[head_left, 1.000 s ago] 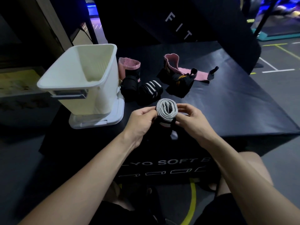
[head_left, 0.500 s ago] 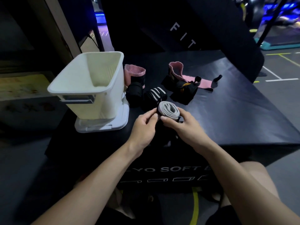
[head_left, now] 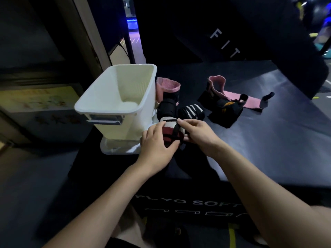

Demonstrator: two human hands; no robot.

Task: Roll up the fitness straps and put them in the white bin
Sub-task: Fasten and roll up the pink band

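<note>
Both hands have turned the rolled strap from end-up onto its side, left hand cupping it, right hand pinching its black loop across (likely the fastening step), just beside the white bin on the counter, not yet inside.

The rolled strap is now turned sideways, showing its red stripes; the right hand has pulled a thin black loop across it.
</note>
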